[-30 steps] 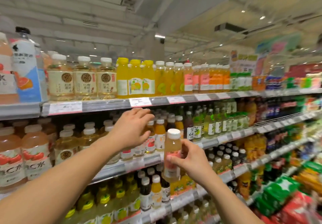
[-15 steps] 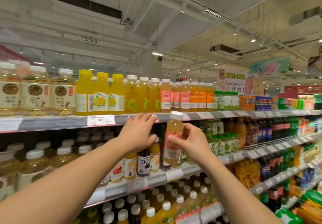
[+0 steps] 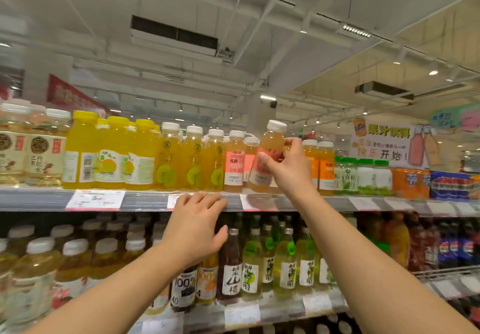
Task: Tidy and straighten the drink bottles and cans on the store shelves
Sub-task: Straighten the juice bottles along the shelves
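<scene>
A clear plastic bottle of pale peach drink with a white cap and a pink label [image 3: 268, 156] is tilted, its cap leaning to the right, with its base at the front edge of the grey metal top shelf [image 3: 324, 202]. The right hand [image 3: 288, 167] grips it around the label, thumb on the near side and fingers curled round the far side. Just to its left stand matching pink-labelled bottles with white caps [image 3: 235, 162], upright and close together; to its right, partly hidden by the hand, stand orange-labelled bottles with white caps [image 3: 326, 167]. The left hand [image 3: 196, 230] holds nothing, its fingers straight and slightly spread, their tips at the shelf's price-tag strip just below the bottles. Further left along the top shelf come amber bottles with green fruit labels [image 3: 192, 162], then bright yellow bottles with yellow caps [image 3: 111, 152]. Below the left hand, on the next shelf, stand a dark juice bottle marked 100% [image 3: 183, 288] and pale green glass-like bottles with white labels [image 3: 284, 266]. A white price card [image 3: 96, 200] hangs on the top shelf's edge at left.
</scene>
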Tool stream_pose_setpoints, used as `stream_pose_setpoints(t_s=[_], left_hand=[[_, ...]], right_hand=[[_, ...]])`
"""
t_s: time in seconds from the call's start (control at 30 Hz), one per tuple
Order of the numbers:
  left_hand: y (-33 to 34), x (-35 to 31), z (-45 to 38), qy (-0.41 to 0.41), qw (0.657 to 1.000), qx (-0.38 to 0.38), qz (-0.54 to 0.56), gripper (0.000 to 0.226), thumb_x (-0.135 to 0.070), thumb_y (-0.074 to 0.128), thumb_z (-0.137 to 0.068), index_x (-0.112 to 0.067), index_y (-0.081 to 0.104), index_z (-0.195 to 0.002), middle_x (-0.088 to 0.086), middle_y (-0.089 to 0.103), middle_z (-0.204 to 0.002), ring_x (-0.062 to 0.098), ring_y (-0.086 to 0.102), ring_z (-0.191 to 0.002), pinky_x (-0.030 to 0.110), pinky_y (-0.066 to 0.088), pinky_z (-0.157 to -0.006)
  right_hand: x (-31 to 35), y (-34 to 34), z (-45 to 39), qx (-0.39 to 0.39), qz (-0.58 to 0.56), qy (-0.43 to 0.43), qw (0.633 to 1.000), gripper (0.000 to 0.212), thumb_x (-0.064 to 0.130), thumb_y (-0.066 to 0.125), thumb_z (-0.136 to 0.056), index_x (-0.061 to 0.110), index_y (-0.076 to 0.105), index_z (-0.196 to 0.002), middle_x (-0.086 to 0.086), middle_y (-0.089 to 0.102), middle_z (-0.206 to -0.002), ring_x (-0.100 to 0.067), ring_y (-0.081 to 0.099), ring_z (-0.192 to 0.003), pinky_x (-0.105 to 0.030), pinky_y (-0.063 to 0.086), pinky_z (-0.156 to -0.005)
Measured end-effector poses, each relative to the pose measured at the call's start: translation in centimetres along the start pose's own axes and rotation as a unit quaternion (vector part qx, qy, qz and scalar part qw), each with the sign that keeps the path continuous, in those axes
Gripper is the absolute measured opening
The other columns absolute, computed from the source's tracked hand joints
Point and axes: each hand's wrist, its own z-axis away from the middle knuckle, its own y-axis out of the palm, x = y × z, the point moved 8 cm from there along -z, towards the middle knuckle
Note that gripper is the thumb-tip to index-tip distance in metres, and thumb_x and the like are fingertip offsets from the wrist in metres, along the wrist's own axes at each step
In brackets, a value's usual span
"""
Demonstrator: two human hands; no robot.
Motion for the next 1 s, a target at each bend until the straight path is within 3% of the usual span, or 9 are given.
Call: stream_pose_setpoints(t_s=[0.17, 0.37, 0.57, 0.67, 0.83, 0.93, 1.0], left_hand=[[-0.6, -0.1, -0.1, -0.011, 1.000, -0.005, 0.002, 0.056, -0.057, 0.048, -0.079, -0.031, 0.068, -0.125, -0.009, 0.066, -0.129, 0.018, 0.061, -0.118, 0.045, 0.048, -0.097], [-0.6, -0.1, 0.0, -0.012, 1.000, -0.003, -0.010, 0.056, -0.057, 0.053, -0.079, -0.033, 0.065, -0.128, -0.013, 0.064, -0.132, 0.015, 0.058, -0.121, 0.043, 0.047, -0.098], [-0.6, -0.1, -0.1, -0.009, 1.000, -0.012, -0.015, 0.052, -0.056, 0.056, -0.077, -0.035, 0.066, -0.124, -0.014, 0.065, -0.128, 0.013, 0.061, -0.116, 0.042, 0.049, -0.094], [-0.5, -0.1, -0.1, -0.006, 1.000, -0.020, -0.018, 0.051, -0.056, 0.056, -0.077, -0.035, 0.065, -0.123, -0.015, 0.064, -0.128, 0.013, 0.060, -0.115, 0.042, 0.048, -0.094], [-0.3, -0.1, -0.1, -0.002, 1.000, -0.023, -0.019, 0.053, -0.055, 0.055, -0.078, -0.033, 0.065, -0.125, -0.013, 0.064, -0.129, 0.015, 0.059, -0.117, 0.043, 0.048, -0.095], [-0.2, 0.0, 0.0, 0.000, 1.000, -0.025, -0.015, 0.053, -0.055, 0.056, -0.077, -0.032, 0.065, -0.125, -0.012, 0.064, -0.129, 0.016, 0.060, -0.117, 0.044, 0.048, -0.095], [-0.2, 0.0, 0.0, 0.001, 0.999, -0.029, -0.015, 0.053, -0.054, 0.056, -0.077, -0.032, 0.065, -0.124, -0.012, 0.064, -0.129, 0.016, 0.060, -0.117, 0.044, 0.048, -0.095]], right_hand=[[-0.2, 2.9, -2.8, 0.015, 0.063, -0.031, 0.997, 0.048, 0.041, 0.079, -0.088, 0.021, 0.045, -0.116, 0.007, 0.067, -0.103, -0.014, 0.067, -0.092, -0.037, 0.059, -0.083], [-2.2, 4.9, -3.4, -0.008, 0.148, -0.034, 0.988, 0.056, 0.047, 0.076, -0.087, 0.015, 0.050, -0.125, -0.005, 0.054, -0.125, -0.022, 0.055, -0.110, -0.040, 0.051, -0.097], [-1.8, 4.4, -3.2, -0.049, 0.218, -0.038, 0.974, 0.056, 0.049, 0.075, -0.089, 0.013, 0.051, -0.125, -0.003, 0.065, -0.106, -0.023, 0.063, -0.098, -0.031, 0.049, -0.074], [-1.3, 4.2, -2.9, -0.068, 0.262, -0.041, 0.962, 0.054, 0.051, 0.074, -0.090, 0.014, 0.050, -0.121, -0.004, 0.068, -0.099, -0.027, 0.067, -0.092, -0.036, 0.055, -0.072], [-1.2, 4.8, -2.8, -0.080, 0.256, -0.045, 0.962, 0.058, 0.049, 0.074, -0.090, 0.013, 0.051, -0.127, -0.008, 0.064, -0.115, -0.030, 0.064, -0.104, -0.038, 0.055, -0.080], [-1.5, 4.5, -2.1, -0.103, 0.259, -0.044, 0.959, 0.063, 0.055, 0.070, -0.091, 0.013, 0.050, -0.133, -0.009, 0.057, -0.126, -0.030, 0.065, -0.104, -0.037, 0.054, -0.078], [-1.9, 4.2, -1.3, -0.113, 0.258, -0.028, 0.959, 0.066, 0.059, 0.069, -0.089, 0.015, 0.049, -0.132, -0.007, 0.058, -0.121, -0.029, 0.066, -0.101, -0.036, 0.053, -0.075]])
